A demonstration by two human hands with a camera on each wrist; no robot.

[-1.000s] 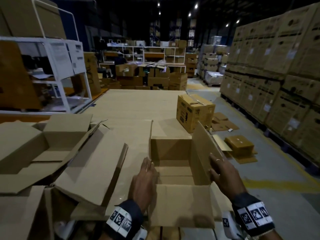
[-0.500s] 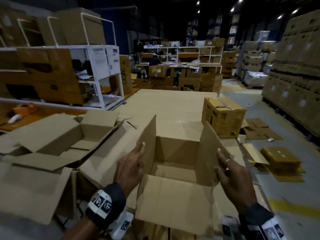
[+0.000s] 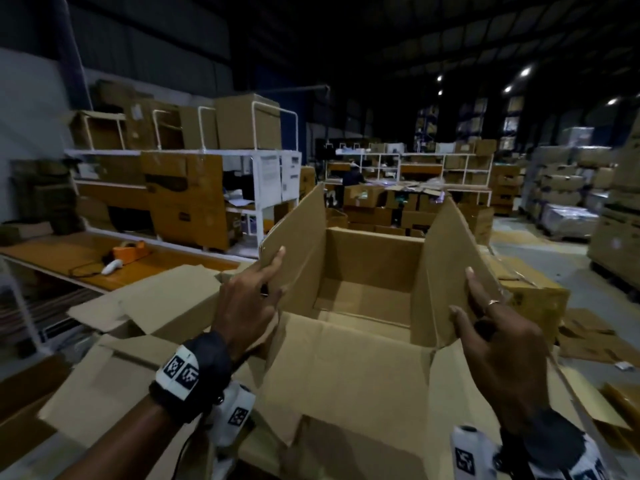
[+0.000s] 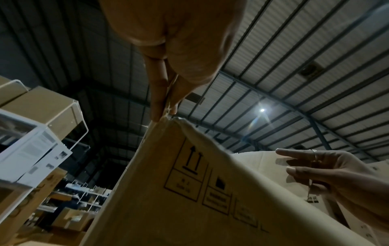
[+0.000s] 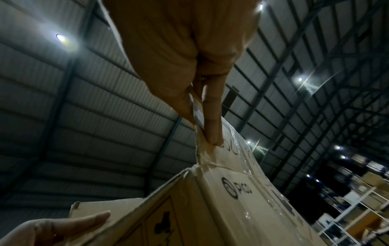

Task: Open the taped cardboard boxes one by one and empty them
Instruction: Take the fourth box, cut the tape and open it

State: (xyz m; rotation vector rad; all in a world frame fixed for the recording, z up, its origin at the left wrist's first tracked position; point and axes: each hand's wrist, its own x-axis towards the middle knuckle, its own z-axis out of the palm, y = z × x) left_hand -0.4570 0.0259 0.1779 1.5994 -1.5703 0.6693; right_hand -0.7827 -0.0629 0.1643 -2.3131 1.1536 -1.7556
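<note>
An open brown cardboard box (image 3: 374,258) is held up in front of me, and its inside looks empty. My left hand (image 3: 256,292) pinches the upright left flap (image 3: 298,244) near its top edge. My right hand (image 3: 485,327) pinches the upright right flap (image 3: 446,258), a ring on one finger. In the left wrist view the fingers (image 4: 160,99) nip the flap edge above the printed box side (image 4: 189,191). The right wrist view shows the fingers (image 5: 210,123) nipping a taped flap of the box (image 5: 231,208). The near flap (image 3: 346,382) hangs toward me.
Opened, flattened boxes (image 3: 156,306) lie at the left. A white rack (image 3: 270,178) loaded with cartons stands behind them, with an orange tape dispenser (image 3: 130,252) on a wooden bench. Another carton (image 3: 536,299) sits at the right, with cardboard scraps (image 3: 588,341) on the floor and stacked cartons (image 3: 616,237) beyond.
The box has come up off the surface between my hands. Its side flaps went from spread to upright. Both hands rose and now pinch the flaps, and my view swung left.
</note>
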